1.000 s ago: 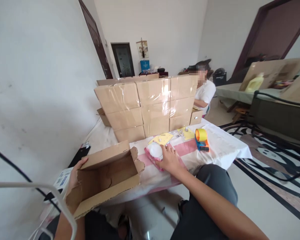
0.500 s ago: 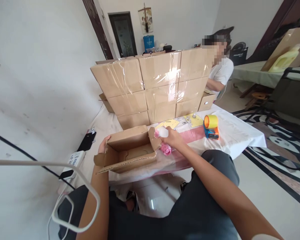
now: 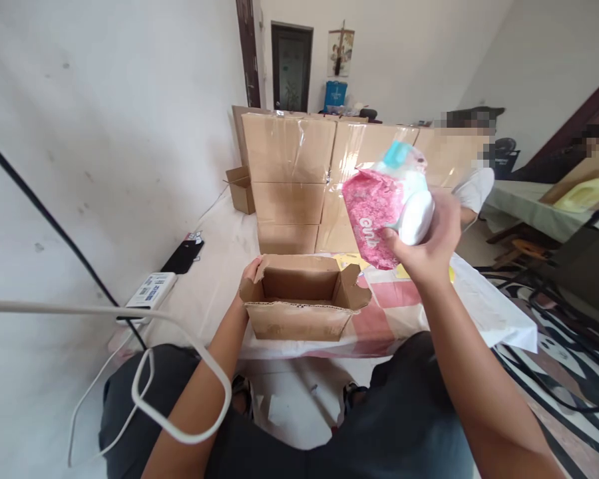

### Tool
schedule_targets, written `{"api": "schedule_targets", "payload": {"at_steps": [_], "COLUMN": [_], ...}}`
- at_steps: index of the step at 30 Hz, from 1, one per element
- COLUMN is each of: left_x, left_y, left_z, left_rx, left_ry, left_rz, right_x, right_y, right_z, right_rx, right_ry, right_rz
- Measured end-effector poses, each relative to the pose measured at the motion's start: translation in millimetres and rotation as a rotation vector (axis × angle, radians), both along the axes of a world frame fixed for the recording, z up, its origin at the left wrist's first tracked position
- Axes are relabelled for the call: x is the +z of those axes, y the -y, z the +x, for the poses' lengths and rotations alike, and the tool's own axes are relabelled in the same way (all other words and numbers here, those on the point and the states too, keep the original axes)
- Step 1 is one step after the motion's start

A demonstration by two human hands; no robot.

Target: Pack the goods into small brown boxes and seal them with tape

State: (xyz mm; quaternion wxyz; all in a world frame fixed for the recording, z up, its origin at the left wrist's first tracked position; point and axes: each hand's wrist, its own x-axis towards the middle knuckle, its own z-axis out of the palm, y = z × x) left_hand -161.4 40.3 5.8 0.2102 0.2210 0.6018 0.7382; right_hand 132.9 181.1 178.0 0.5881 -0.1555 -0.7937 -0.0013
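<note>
One pink white-lidded packet, clasped in the right hand; one open cardboard box, left hand gripping its far left corner.

A white tablecloth with pink and yellow printed areas covers the table, its edge hanging over the near side. Near that edge stands an open-topped cardboard box, upright. Behind it rises a taped stack of cardboard cartons, with a small open carton just left of it. Toward the wall lie a flat black object and a white printed package, side by side
</note>
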Motion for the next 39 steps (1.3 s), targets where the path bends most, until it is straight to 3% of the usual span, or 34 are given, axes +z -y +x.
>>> {"api": "schedule_targets", "payload": {"at_steps": [4,7,10,13,16,18,23,29,33,35,39], "left_x": [12.9,31.7,44.8,47.3,45.5,44.7,42.7,33.4,32.5,34.0,34.6], "left_y": [9.2,26.5,41.9,48.4,49.3,49.8,49.8,44.9,47.2,48.6,50.5], "left_z": [-8.8,-8.5,-0.8,5.2,6.0,6.1,9.7,8.4,6.0,5.6,8.0], "left_rx": [0.011,-0.042,-0.131,-0.058,0.044,0.030,-0.023,-0.009,-0.006,-0.003,0.001], "left_ry": [-0.011,-0.156,-0.394,-0.488,-0.352,-0.312,-0.401,-0.436,-0.466,-0.481,-0.498], "left_rz": [0.161,0.226,0.181,0.186,0.246,0.250,0.208,0.209,0.198,0.194,0.195], "right_x": [15.6,4.3,-11.2,-20.1,-22.4,-24.1,-40.2,-63.1,-69.0,-66.2,-42.5], "right_y": [31.6,52.2,64.4,70.7,75.1,77.7,81.9,80.4,77.0,77.6,80.2], "right_z": [-35.8,-57.5,-64.9,-64.2,-66.9,-73.0,-94.3,-108.9,-111.0,-110.4,-93.4], "right_rx": [0.206,0.326,0.360,0.321,0.321,0.335,0.356,0.240,0.269,0.272,0.383], "right_ry": [0.264,0.540,0.830,1.011,1.103,1.160,1.246,1.562,1.544,1.531,1.484], "right_rz": [0.031,-0.012,-0.074,-0.096,-0.073,-0.031,-0.026,0.144,0.180,0.130,-0.164]}}
